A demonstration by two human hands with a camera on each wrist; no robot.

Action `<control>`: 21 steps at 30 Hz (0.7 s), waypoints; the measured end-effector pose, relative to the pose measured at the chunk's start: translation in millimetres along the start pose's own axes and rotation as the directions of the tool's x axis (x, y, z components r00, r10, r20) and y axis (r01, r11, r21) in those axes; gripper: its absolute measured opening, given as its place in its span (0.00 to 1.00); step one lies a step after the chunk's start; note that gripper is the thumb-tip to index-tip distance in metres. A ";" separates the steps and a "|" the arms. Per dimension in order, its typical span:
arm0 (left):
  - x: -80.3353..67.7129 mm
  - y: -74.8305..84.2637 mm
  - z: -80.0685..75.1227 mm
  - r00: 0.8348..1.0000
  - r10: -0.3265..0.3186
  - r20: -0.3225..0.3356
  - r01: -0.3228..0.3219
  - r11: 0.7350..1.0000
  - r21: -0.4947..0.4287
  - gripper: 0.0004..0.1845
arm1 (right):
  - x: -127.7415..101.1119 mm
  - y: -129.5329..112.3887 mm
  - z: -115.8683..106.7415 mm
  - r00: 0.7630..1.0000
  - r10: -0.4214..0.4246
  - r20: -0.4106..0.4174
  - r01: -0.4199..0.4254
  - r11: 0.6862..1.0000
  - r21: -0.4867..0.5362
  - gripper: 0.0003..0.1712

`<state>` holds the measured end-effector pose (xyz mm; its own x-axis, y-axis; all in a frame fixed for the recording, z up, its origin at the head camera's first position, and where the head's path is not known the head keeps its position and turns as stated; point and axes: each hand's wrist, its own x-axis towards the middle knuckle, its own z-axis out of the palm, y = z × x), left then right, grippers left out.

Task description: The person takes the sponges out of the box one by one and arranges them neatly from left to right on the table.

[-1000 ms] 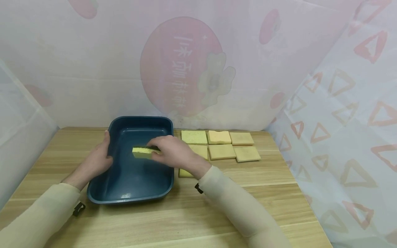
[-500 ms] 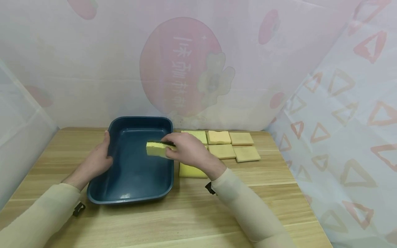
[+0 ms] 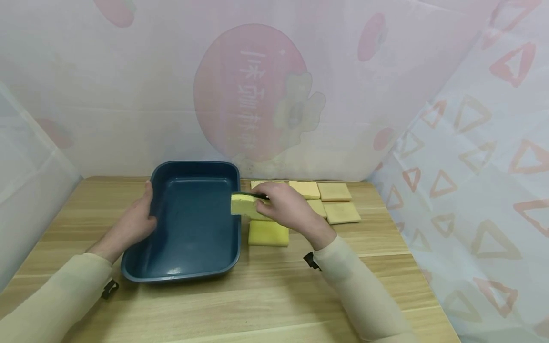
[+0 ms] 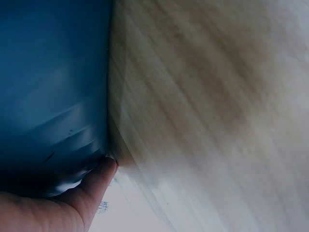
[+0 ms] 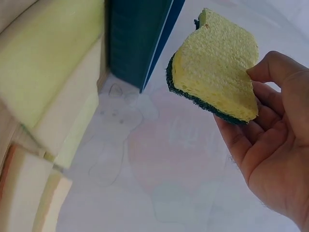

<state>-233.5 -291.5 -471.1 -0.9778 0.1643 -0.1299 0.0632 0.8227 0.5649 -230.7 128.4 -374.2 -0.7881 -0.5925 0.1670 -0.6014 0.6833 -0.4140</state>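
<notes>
My right hand [image 3: 285,205] pinches a yellow sponge with a dark green scouring side [image 3: 242,205] [image 5: 215,84], held in the air over the right rim of a dark blue rectangular tray [image 3: 158,267]. My left hand [image 3: 133,221] grips the tray's left wall, thumb along the rim; in the left wrist view a fingertip [image 4: 104,169] lies against the tray's blue outer side [image 4: 53,87]. The tray's inside holds nothing.
Several flat yellow and tan sponges [image 3: 334,202] lie in rows on the wooden table [image 3: 274,305] right of the tray; one yellow sponge [image 3: 269,233] lies nearest me. Printed curtains close in the back and right sides.
My right hand has lifted the sponge out of the tray and carried it rightward to above the tray's right rim. The left hand and tray have stayed put.
</notes>
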 end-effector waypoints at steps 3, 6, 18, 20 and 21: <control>0.4 -1.1 0.3 1.000 0.002 -0.001 -0.002 1.000 0.007 0.60 | -7.7 8.0 -3.1 1.000 0.023 -0.003 -0.023 1.000 0.002 0.20; 0.6 -1.5 0.1 1.000 0.004 0.000 -0.004 1.000 0.007 0.60 | -15.2 15.9 -5.3 0.999 0.038 -0.005 -0.038 0.999 -0.004 0.20; 2.6 -2.0 0.1 1.000 0.004 0.001 -0.004 1.000 0.014 0.60 | -44.6 39.5 -12.0 0.996 0.089 -0.006 -0.089 0.996 -0.018 0.19; 2.6 -2.3 0.0 1.000 0.005 0.000 -0.005 1.000 0.012 0.60 | -49.3 43.6 -12.9 0.995 0.100 -0.003 -0.100 0.995 -0.019 0.18; 2.8 -2.8 0.0 1.000 0.006 0.000 -0.006 1.000 0.013 0.60 | -51.6 45.7 -13.3 0.995 0.104 -0.004 -0.104 0.994 -0.022 0.19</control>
<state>-236.4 -293.4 -473.1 -0.9775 0.1691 -0.1263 0.0716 0.8285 0.5554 -219.3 195.9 -389.8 -0.8470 -0.5165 0.1262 -0.5187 0.7505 -0.4095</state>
